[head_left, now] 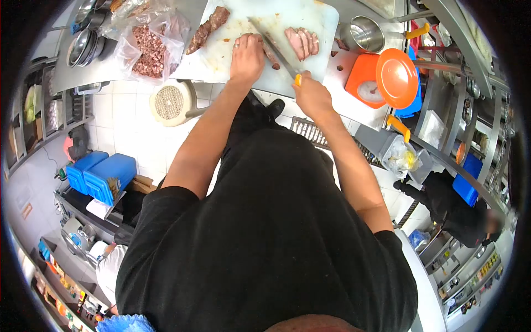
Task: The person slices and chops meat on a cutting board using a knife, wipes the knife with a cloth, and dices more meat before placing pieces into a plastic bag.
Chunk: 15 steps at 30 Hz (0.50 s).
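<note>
both arms (206, 133) extended, hands (247, 58) apart

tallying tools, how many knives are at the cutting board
1: the knife in the right hand, its blade angled across the cutting board beside the left hand. Others could be hidden under the hands.

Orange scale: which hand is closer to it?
Right. The right hand, gripping the knife, is just left of the orange scale in the picture; the left hand is farther left, at the cutting board.
</note>
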### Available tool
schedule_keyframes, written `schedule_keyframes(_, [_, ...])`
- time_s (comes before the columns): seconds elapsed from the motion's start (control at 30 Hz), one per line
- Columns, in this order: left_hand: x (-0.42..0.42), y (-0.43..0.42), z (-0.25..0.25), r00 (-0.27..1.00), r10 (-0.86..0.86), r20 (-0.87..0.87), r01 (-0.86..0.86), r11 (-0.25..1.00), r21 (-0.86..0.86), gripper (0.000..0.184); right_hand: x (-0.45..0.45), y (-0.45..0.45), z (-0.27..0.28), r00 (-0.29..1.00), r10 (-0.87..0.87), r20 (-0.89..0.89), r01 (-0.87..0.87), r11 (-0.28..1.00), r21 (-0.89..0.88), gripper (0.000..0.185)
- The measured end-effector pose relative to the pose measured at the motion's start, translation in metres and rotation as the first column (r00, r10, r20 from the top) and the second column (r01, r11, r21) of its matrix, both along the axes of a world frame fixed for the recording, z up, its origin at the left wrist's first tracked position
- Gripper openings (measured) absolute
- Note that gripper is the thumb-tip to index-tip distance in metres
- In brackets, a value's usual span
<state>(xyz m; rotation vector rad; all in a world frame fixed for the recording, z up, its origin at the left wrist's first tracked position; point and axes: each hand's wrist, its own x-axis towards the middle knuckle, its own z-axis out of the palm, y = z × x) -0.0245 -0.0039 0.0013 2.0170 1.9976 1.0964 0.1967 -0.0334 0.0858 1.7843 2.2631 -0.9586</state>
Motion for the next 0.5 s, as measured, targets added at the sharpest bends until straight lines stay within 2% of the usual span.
schedule_keyframes(0.17, [-0.007,-0.007,0.009,0.988,-0.018,0.156,0.013,0.999,0.035,0.019,0.02,-0.018,0.038,0.997,0.006,0.08,-0.009,0.999,0.036,0.036])
schedule_keyframes(0.5, [-0.003,-0.01,0.007,0.996,0.076,0.042,-0.075,0.997,-0.031,0.017,0.012,-0.042,0.076,0.98,0.123,0.154,-0.134,0.989,0.06,0.03])
